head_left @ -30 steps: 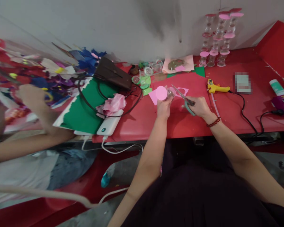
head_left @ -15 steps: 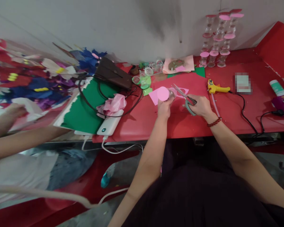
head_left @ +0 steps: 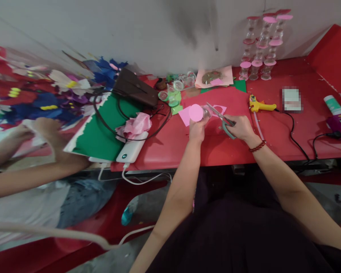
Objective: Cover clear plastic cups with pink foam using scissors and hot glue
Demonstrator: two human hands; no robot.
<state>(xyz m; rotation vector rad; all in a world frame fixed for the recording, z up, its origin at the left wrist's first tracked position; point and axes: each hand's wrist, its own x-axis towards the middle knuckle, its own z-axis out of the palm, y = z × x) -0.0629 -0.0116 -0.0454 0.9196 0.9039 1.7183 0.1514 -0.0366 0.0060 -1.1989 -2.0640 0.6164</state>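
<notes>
My left hand (head_left: 197, 129) is closed around a clear plastic piece (head_left: 207, 113), shaped like the stacked ones by the wall. A round pink disc (head_left: 196, 113) covers the end that faces me. In my right hand (head_left: 241, 127) is a pair of scissors (head_left: 226, 127) with grey-green handles, fingers in the loops. The blades point up and left, beside the clear piece; whether they touch it I cannot tell. Behind lies a pink sheet (head_left: 219, 110) with a round hole cut in it, and another pink piece (head_left: 184, 115) shows left of the disc.
A yellow glue gun (head_left: 262, 105) with a black cord lies to my right. Clear stacked pieces with pink and red discs (head_left: 256, 65) stand by the wall. On the left are a green sheet (head_left: 98, 129), a white power bank (head_left: 133, 148) and a co-worker's arms (head_left: 42, 170).
My hands, the clear piece and the scissors have hardly moved. On the left, the co-worker's nearer hand has come in to the white material held by the other hand.
</notes>
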